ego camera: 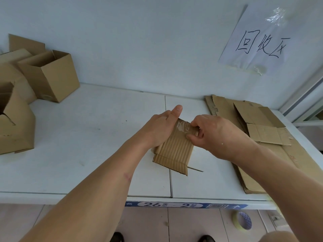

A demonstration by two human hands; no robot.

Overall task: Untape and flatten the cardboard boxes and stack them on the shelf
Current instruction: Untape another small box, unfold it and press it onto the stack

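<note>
A small ribbed cardboard box (174, 151), nearly flat, lies on the white shelf (97, 137) at the centre. Clear tape (183, 126) covers its far end. My left hand (160, 128) holds the box's far left side, thumb pointing up. My right hand (213, 133) pinches the tape at the box's far right corner. A stack of flattened cardboard (258, 130) lies on the right of the shelf.
Several open, unflattened cardboard boxes (47, 75) stand at the left end of the shelf. A paper sign (258, 44) is taped to the wall at the upper right. A roll of tape (242, 220) lies on the floor below the shelf edge.
</note>
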